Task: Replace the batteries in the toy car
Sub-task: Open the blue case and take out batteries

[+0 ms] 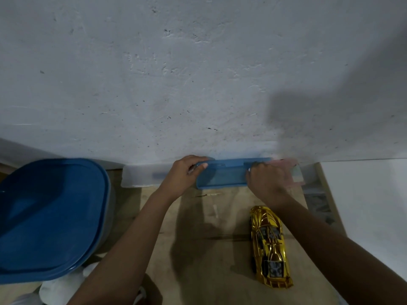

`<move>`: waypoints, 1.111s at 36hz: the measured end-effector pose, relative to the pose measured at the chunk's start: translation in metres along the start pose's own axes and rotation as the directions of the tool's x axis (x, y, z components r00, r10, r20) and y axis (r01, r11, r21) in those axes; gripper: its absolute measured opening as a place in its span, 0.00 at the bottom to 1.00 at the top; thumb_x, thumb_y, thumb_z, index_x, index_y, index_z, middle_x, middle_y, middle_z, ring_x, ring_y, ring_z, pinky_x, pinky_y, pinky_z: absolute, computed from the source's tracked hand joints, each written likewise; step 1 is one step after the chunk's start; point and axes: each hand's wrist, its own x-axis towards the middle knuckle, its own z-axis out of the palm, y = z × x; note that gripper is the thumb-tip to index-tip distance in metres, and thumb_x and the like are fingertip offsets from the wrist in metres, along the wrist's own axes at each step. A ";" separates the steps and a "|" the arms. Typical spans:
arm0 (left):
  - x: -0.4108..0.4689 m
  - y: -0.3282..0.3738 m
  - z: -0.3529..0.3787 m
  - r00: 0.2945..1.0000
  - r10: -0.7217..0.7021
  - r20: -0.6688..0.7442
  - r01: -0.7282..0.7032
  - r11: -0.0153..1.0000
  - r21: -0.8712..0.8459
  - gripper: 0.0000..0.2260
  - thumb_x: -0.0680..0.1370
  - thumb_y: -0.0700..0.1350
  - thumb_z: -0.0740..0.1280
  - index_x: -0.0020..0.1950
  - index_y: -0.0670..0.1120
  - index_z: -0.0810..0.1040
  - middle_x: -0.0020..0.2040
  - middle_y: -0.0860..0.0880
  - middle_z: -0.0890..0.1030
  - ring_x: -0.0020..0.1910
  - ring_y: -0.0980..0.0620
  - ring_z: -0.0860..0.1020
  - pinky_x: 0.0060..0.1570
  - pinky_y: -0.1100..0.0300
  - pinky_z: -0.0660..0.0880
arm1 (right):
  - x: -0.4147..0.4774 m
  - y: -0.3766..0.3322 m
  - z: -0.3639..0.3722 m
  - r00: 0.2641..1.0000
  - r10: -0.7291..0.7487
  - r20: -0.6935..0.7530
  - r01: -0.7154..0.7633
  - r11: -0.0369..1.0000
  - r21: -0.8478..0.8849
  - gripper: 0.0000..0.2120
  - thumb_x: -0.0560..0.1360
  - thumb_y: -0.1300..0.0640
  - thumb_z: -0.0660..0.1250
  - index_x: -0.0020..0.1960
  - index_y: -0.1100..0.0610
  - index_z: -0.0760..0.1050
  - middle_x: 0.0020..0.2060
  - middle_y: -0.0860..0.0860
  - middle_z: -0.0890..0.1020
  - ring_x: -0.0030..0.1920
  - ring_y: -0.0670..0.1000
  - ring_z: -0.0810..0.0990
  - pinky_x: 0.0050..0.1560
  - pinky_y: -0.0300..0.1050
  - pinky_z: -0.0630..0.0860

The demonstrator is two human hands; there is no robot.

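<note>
Both hands are at the far edge of the desk (198, 216), against the wall: left hand (185, 172) closed on the left end of the blue box (222, 176), right hand (267, 179) curled over its right end, long axis running left to right between my grips. Toy car (269, 246) lies upright on the desk near me, below my right wrist, nose toward me, long axis near-far, untouched. Right hand is nearer to it, likely the reaching one.
</note>
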 end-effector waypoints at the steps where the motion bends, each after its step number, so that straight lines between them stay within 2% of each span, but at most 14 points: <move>1: 0.000 0.000 0.000 1.000 0.005 -0.007 -0.005 1.000 0.007 0.10 0.78 0.44 0.65 0.59 0.47 0.79 0.54 0.52 0.79 0.54 0.58 0.76 0.53 0.76 0.69 | -0.001 -0.001 0.001 1.000 -0.002 -0.001 0.002 1.000 0.011 0.14 0.80 0.53 0.55 0.51 0.59 0.76 0.38 0.51 0.76 0.33 0.49 0.74 0.30 0.41 0.68; 4: -0.001 0.002 0.001 0.999 0.011 -0.032 -0.010 1.000 0.026 0.10 0.78 0.44 0.65 0.59 0.47 0.80 0.55 0.52 0.79 0.55 0.58 0.75 0.55 0.74 0.70 | -0.002 -0.001 0.007 1.000 -0.020 -0.013 0.020 1.000 -0.006 0.13 0.80 0.53 0.56 0.55 0.59 0.74 0.44 0.52 0.79 0.39 0.50 0.80 0.30 0.42 0.72; 7: -0.002 0.003 0.002 0.999 -0.004 -0.053 0.006 0.999 0.036 0.10 0.78 0.44 0.65 0.59 0.46 0.79 0.57 0.51 0.79 0.56 0.55 0.76 0.58 0.64 0.73 | -0.001 0.001 0.019 0.995 -0.098 0.020 0.100 0.989 -0.112 0.19 0.77 0.53 0.61 0.64 0.61 0.67 0.54 0.57 0.77 0.46 0.52 0.79 0.29 0.45 0.71; 10: -0.002 0.004 0.003 0.997 0.003 -0.081 0.001 0.999 0.049 0.10 0.78 0.44 0.65 0.58 0.45 0.80 0.55 0.53 0.79 0.55 0.56 0.75 0.58 0.62 0.73 | -0.002 0.002 0.028 0.988 -0.152 -0.008 0.151 0.986 -0.076 0.20 0.77 0.55 0.62 0.67 0.61 0.65 0.57 0.59 0.74 0.51 0.54 0.78 0.35 0.44 0.77; 12: -0.002 0.005 0.005 0.995 0.013 -0.102 -0.006 0.998 0.068 0.10 0.78 0.44 0.65 0.58 0.45 0.80 0.55 0.52 0.79 0.54 0.57 0.75 0.57 0.64 0.72 | 0.000 0.000 0.031 0.989 -0.146 -0.036 0.147 0.989 0.026 0.17 0.79 0.55 0.58 0.65 0.60 0.66 0.54 0.57 0.76 0.48 0.54 0.79 0.38 0.44 0.79; 15: -0.002 0.005 0.007 0.992 0.021 -0.121 -0.012 0.997 0.074 0.10 0.78 0.43 0.65 0.57 0.44 0.80 0.54 0.52 0.80 0.51 0.56 0.75 0.53 0.67 0.72 | 0.001 -0.004 0.035 0.994 -0.055 -0.097 0.077 0.968 0.239 0.17 0.80 0.49 0.54 0.58 0.59 0.73 0.44 0.54 0.81 0.38 0.51 0.80 0.34 0.43 0.77; 18: -0.001 0.004 0.009 0.990 0.024 -0.136 -0.013 0.997 0.082 0.10 0.78 0.42 0.65 0.57 0.43 0.80 0.54 0.49 0.81 0.49 0.52 0.77 0.49 0.71 0.72 | -0.001 -0.011 0.039 0.980 -0.026 -0.197 0.105 0.909 0.404 0.17 0.78 0.46 0.58 0.48 0.58 0.78 0.35 0.54 0.82 0.31 0.52 0.79 0.29 0.39 0.68; 21: -0.002 0.004 0.010 0.987 0.045 -0.155 -0.029 0.994 0.102 0.09 0.78 0.42 0.65 0.57 0.42 0.80 0.54 0.48 0.81 0.49 0.52 0.77 0.48 0.76 0.69 | -0.002 -0.017 0.038 0.976 -0.057 -0.208 0.152 0.866 0.476 0.17 0.78 0.45 0.59 0.48 0.58 0.77 0.38 0.55 0.83 0.36 0.53 0.81 0.32 0.41 0.68; 27: -0.005 0.002 0.012 0.977 0.071 -0.203 -0.047 0.992 0.121 0.09 0.78 0.41 0.65 0.57 0.41 0.80 0.54 0.46 0.81 0.50 0.56 0.76 0.49 0.79 0.68 | -0.001 -0.019 0.037 0.975 -0.052 -0.215 0.164 0.821 0.546 0.17 0.78 0.44 0.58 0.53 0.57 0.76 0.45 0.54 0.83 0.42 0.52 0.81 0.37 0.43 0.71; 32: -0.010 0.001 0.014 0.959 0.105 -0.263 -0.068 0.987 0.148 0.09 0.78 0.41 0.65 0.56 0.41 0.80 0.53 0.47 0.81 0.50 0.57 0.75 0.49 0.79 0.68 | -0.006 -0.019 0.028 0.929 0.041 -0.368 0.202 0.775 0.598 0.20 0.77 0.43 0.58 0.46 0.59 0.77 0.35 0.54 0.82 0.32 0.52 0.80 0.30 0.39 0.67; 34: -0.013 0.000 0.016 0.951 0.118 -0.284 -0.076 0.985 0.155 0.09 0.79 0.41 0.65 0.57 0.42 0.80 0.52 0.49 0.81 0.50 0.57 0.75 0.49 0.79 0.67 | -0.009 -0.019 0.023 0.927 -0.025 -0.374 0.261 0.759 0.596 0.19 0.77 0.44 0.57 0.49 0.59 0.76 0.39 0.54 0.82 0.36 0.51 0.79 0.34 0.40 0.67; 36: -0.016 0.000 0.018 0.945 0.135 -0.297 -0.090 0.983 0.158 0.09 0.79 0.41 0.65 0.57 0.43 0.80 0.51 0.53 0.79 0.50 0.57 0.75 0.50 0.79 0.67 | -0.013 -0.020 0.021 0.944 -0.163 -0.287 0.312 0.729 0.610 0.17 0.79 0.46 0.57 0.56 0.58 0.74 0.48 0.53 0.80 0.45 0.50 0.78 0.42 0.40 0.68; 38: -0.017 0.000 0.020 0.941 0.144 -0.306 -0.101 0.983 0.152 0.09 0.78 0.40 0.65 0.57 0.42 0.80 0.51 0.55 0.77 0.51 0.58 0.75 0.51 0.80 0.67 | -0.013 -0.020 0.025 0.929 -0.268 -0.256 0.366 0.775 0.516 0.18 0.79 0.44 0.55 0.58 0.56 0.72 0.52 0.52 0.79 0.50 0.50 0.77 0.48 0.44 0.73; 40: -0.018 0.000 0.019 0.942 0.149 -0.302 -0.107 0.983 0.149 0.09 0.78 0.40 0.65 0.56 0.41 0.80 0.51 0.54 0.78 0.51 0.58 0.75 0.51 0.80 0.67 | -0.014 -0.021 0.025 0.906 -0.333 -0.263 0.416 0.818 0.398 0.18 0.78 0.43 0.56 0.56 0.55 0.74 0.50 0.52 0.81 0.48 0.51 0.79 0.44 0.47 0.76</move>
